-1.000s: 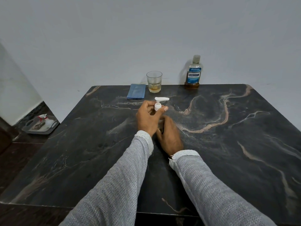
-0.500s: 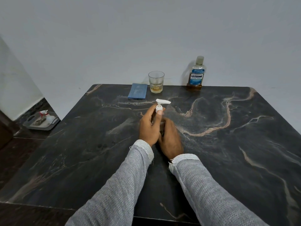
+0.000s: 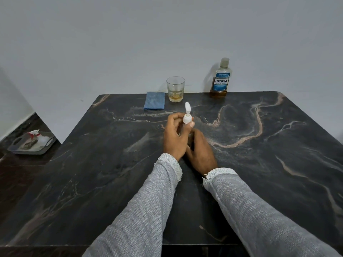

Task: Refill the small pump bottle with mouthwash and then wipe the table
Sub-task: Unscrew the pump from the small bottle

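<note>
So my right hand (image 3: 201,152) was wrapped around the small pump bottle, body hidden under my fingers, mid-table (image 3: 278,164). My left hand (image 3: 175,135) pinched the white pump cap (image 3: 187,118), bottle upright, nozzle (image 3: 188,106) aimed away toward the wall. Further back sat a folded blue cloth (image 3: 154,102), a glass (image 3: 175,89) with some amber liquid, and the mouthwash bottle (image 3: 220,79), label reading "LISTERINE COOL MINT".

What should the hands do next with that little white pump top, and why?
Probably keep twisting the pump top and lift it off. The left hand pinches its white collar while the right hand grips the small bottle below, mostly hidden. The top looks to be still on, so nothing can be poured in. The mouthwash bottle stands untouched at the table's far edge.
</note>
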